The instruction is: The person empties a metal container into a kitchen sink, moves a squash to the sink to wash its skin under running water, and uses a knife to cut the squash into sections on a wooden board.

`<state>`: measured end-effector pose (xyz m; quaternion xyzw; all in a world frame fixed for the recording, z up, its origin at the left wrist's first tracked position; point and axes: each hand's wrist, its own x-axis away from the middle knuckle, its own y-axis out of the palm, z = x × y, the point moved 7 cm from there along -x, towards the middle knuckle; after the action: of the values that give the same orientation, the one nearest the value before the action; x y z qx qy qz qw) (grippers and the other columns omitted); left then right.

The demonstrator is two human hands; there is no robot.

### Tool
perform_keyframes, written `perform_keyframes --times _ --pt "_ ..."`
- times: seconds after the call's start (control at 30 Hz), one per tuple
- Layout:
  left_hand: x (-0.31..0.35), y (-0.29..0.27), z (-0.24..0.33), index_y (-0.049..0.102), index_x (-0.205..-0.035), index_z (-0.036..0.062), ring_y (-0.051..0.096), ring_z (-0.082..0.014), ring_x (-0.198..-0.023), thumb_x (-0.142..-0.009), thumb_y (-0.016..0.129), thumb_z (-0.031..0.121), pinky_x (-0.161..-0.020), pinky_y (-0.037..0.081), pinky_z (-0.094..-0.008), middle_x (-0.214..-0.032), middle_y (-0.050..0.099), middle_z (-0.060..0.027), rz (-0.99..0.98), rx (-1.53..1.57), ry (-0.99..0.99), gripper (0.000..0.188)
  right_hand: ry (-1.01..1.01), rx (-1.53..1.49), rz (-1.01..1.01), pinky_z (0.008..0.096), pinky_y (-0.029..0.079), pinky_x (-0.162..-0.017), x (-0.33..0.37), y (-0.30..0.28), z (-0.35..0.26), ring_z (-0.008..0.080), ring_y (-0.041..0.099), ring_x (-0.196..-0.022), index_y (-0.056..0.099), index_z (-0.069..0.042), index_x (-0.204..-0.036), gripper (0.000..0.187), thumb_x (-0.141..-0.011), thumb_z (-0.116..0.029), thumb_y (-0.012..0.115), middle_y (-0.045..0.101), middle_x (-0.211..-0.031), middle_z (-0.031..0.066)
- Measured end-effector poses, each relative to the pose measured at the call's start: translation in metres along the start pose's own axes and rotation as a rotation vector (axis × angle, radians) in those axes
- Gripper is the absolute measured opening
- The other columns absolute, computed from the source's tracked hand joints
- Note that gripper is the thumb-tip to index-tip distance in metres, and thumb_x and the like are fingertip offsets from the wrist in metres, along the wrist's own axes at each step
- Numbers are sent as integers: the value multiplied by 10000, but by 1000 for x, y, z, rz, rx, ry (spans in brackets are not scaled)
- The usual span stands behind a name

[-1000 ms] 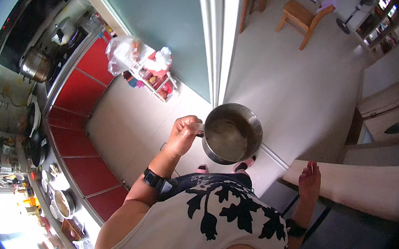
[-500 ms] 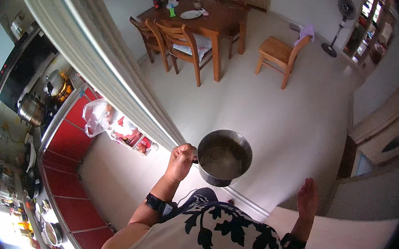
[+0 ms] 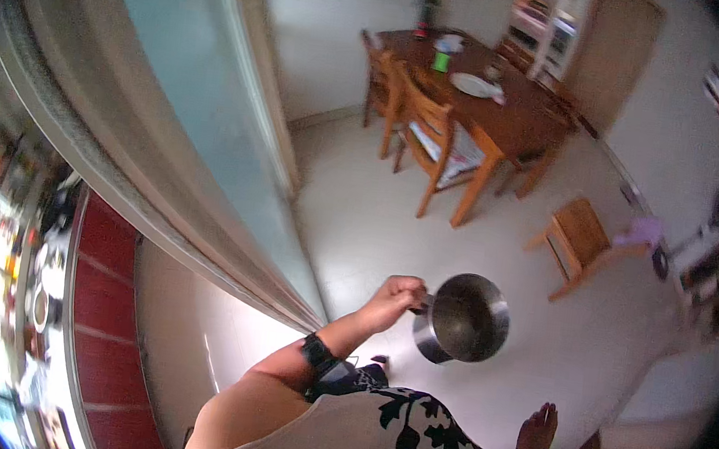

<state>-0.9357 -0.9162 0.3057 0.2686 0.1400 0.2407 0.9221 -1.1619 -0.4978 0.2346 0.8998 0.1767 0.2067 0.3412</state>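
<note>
My left hand (image 3: 395, 304) is wrapped round the handle of a metal saucepan (image 3: 466, 319), holding it out in front of my body above the floor. The pan hangs roughly upright, and something dull shows in its bottom, too blurred to name. Off to the right, my right hand (image 3: 537, 431) is held low with its fingers stretched out and nothing in it.
A door frame (image 3: 188, 249) with a pale glass panel runs close by on my left, kitchen cabinets (image 3: 106, 311) beyond it. Ahead stands a wooden dining table (image 3: 512, 127) with chairs, a plate (image 3: 475, 85) on top. Right of it is a separate wooden chair (image 3: 584, 241).
My view has turned, so the table and chairs now lie farther right. I have moved past the door frame with the saucepan still in my left hand.
</note>
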Motion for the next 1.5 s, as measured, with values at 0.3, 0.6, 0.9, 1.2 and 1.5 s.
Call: perform_keyframes --times 0.3,0.6,0.9,1.2,1.5 --pt "0 -7 20 344 -603 104 288 -71 -587 -769 483 85 -546 241 -244 -618 336 44 246 28 197 217 396 146 -327 261 494 -662 -178 123 57 150 565 -815 492 -46 -1196 299 -945 -201 445 582 -1101 73" --pt "160 5 -14 421 -631 95 402 -102 -598 -797 475 114 -582 347 -242 -639 406 22 856 3 354 176 706 499 -623 223 430 -673 -213 249 108 95 533 -786 559 -101 -1095 239 -907 -244 522 591 -991 -3" --pt "343 41 -32 386 -563 113 370 -78 -544 -770 520 86 -526 309 -228 -575 380 36 1316 193 604 248 913 949 -910 247 425 -661 -86 274 194 144 539 -792 571 -70 -991 149 -899 -179 527 599 -939 55" --pt "484 -1 34 347 -548 106 328 -89 -542 -754 538 99 -518 264 -238 -566 358 23 1316 33 802 281 1060 1005 -1176 237 426 -691 82 289 272 125 546 -824 564 -70 -1011 153 -926 -174 491 602 -966 54" --pt "615 -19 79 348 -579 115 297 -64 -493 -767 552 132 -470 244 -219 -544 337 42 1444 -11 871 278 1063 1072 -1406 232 432 -727 227 339 372 111 542 -832 561 -58 -1042 180 -936 -178 478 598 -994 55"
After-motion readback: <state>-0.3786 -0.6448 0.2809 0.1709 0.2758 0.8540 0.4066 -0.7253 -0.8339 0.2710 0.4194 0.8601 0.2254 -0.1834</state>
